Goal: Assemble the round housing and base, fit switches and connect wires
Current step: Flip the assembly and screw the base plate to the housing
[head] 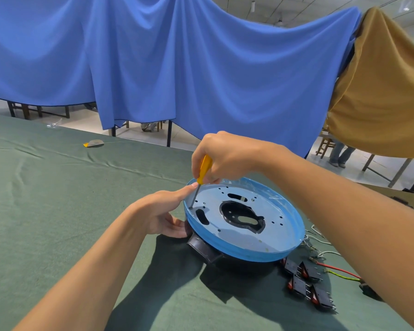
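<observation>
**Q:** Head view, legend item one: where is the round housing (239,237), and what has hold of what?

**A:** It lies flat on the green cloth (58,199), towards the table's right front, seated on its black base (244,265). The right hand (225,156) is curled round a yellow-handled screwdriver (204,169), tip down in a hole near the plate's left rim (any screw there is too small to confirm). The left hand (158,211) grips nothing. Its straight forefinger touches the shank, and its other fingers rest against the housing's side.

**Q:** How will the housing handle?

**A:** It is judged to be stiff sheet metal and fairly light. Its blue protective film is probably slippery, and the thin upturned rim may be sharp. Steadying it by the side wall looks safest.

**Q:** And the surroundings?

**A:** Rocker switches (304,278) and loose wires (339,271) lie just beside the base, on the right. The cloth is soft and wrinkled, so small parts could hide in it. A blue curtain (177,68) and an ochre drape (380,91) screen the hall behind.
</observation>
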`<state>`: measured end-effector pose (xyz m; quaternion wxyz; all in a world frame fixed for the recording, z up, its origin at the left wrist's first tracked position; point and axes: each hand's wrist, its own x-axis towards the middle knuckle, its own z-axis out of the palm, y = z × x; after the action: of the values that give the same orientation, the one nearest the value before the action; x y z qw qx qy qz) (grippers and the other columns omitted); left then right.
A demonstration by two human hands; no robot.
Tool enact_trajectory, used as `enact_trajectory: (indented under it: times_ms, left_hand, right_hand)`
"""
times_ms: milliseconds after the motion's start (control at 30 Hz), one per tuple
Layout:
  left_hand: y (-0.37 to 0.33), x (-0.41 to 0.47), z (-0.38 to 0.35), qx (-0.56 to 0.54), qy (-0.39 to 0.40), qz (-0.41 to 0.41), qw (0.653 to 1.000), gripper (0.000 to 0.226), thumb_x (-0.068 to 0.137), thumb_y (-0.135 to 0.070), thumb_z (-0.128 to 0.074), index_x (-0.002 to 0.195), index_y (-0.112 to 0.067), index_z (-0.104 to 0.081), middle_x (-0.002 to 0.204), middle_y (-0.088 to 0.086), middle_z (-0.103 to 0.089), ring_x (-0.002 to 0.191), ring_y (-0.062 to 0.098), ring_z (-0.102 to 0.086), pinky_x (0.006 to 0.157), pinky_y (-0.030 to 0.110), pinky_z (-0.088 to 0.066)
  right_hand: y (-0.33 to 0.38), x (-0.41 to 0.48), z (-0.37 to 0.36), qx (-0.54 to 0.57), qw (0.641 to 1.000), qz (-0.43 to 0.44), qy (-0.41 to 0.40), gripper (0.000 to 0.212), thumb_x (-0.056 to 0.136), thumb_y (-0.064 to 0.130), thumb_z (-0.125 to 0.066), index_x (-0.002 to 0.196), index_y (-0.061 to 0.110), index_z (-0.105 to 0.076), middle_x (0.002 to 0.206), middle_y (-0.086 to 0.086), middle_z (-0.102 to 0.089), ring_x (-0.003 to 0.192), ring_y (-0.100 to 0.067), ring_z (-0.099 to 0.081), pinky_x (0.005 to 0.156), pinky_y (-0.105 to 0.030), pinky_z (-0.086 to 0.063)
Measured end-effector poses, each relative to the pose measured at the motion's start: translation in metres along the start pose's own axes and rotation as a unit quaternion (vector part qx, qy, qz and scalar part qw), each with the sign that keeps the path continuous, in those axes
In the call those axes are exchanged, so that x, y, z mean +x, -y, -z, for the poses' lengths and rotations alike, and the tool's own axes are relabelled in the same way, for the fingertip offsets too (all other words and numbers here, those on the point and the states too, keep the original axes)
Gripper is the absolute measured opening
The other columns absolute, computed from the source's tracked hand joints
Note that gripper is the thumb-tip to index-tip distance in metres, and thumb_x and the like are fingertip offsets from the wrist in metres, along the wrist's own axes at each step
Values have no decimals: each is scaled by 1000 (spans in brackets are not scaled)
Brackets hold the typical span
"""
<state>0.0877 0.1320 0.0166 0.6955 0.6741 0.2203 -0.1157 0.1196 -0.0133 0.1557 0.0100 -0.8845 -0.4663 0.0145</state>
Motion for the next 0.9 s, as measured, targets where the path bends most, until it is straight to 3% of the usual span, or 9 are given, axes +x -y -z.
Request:
enact_trajectory:
  times_ms: [133,233,333,467,600,700,767,833,900]
  left_hand:
    - [-2,-1,-1,2,5,8,1000,75,71,-67,-69,119,-10,-57,96,22,-62,72,27,-62,72,41,-62]
    - [-2,0,-2,1,-1,9,1000,82,72,-67,-69,128,-9,-52,103,22,-60,77,27,-60,72,41,-61]
    - [-1,1,-2,-1,-6,9,1000,85,73,-68,-68,133,-10,-50,107,23,-60,80,28,-60,73,41,-61]
    - [0,4,-2,-1,-7,8,1000,75,77,-65,-68,124,-9,-54,104,22,-60,73,27,-60,64,37,-60]
    - [1,7,-2,3,-12,11,1000,62,83,-61,-66,117,-9,-57,108,23,-59,68,25,-60,61,36,-59]
    - [2,7,-3,-4,-10,8,1000,60,82,-64,-65,111,-11,-58,101,19,-60,65,24,-59,65,37,-60]
    - [2,5,-1,-18,3,4,1000,62,79,-68,-65,107,-14,-60,97,17,-63,62,24,-60,70,39,-61]
    - [1,4,2,-35,28,14,999,64,78,-73,-62,109,-17,-60,86,15,-67,60,25,-61,72,39,-61]
    - [1,4,4,-48,42,25,998,63,81,-74,-58,113,-20,-60,79,16,-65,59,25,-63,70,38,-61]
  right_hand:
    - [-1,0,0,2,1000,3,2,17,79,11,-72,86,26,-73,73,5,-70,58,5,-60,40,-8,-40]
    - [-3,1,2,9,1000,4,4,18,78,12,-72,86,28,-74,67,10,-67,54,6,-58,39,-6,-35]
    - [-4,1,3,9,1000,2,6,17,78,13,-72,84,29,-74,68,10,-68,58,3,-62,42,-7,-36]
    - [-5,5,1,40,999,-25,11,6,82,16,-70,78,20,-73,59,5,-70,56,-2,-67,45,-9,-44]
    - [-4,15,-8,-12,997,-76,-13,33,89,25,-52,64,7,-64,49,-2,-66,45,-15,-57,52,-23,-52]
    - [-4,17,-7,-15,995,-99,-3,38,94,35,-51,79,5,-68,55,-2,-68,43,-15,-55,51,-22,-49]
    - [0,14,-1,-15,995,-99,27,35,93,39,-55,100,6,-67,73,-5,-68,41,-11,-55,44,-16,-45]
    - [1,10,4,-17,996,-82,36,29,90,27,-57,113,8,-61,93,-9,-68,47,-12,-57,41,-16,-41]
    - [0,9,4,-15,998,-60,13,23,88,18,-60,109,11,-61,91,-8,-69,58,-15,-61,46,-21,-41]
